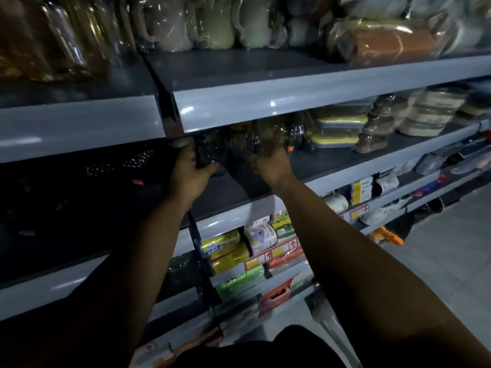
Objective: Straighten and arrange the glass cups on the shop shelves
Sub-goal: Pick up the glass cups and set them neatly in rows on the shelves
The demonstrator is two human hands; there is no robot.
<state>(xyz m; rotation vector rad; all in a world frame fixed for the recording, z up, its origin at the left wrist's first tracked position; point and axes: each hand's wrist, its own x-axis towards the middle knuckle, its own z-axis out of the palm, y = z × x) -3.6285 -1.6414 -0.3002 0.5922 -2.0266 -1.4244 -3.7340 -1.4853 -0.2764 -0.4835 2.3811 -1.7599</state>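
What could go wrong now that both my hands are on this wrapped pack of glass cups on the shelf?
1. The wrapped glass cups sit right under the upper shelf edge; lifting them could knock glass against it.
2. The left hand and right hand seem to grip only glossy plastic wrap, which may slip.
3. Sliding the pack right could shove the stacked containers beside it.

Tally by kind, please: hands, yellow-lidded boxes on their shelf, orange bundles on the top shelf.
Hands: 2, left and right, both gripping wrapped cups
Yellow-lidded boxes: 2
Orange bundles: 1
Total: 5
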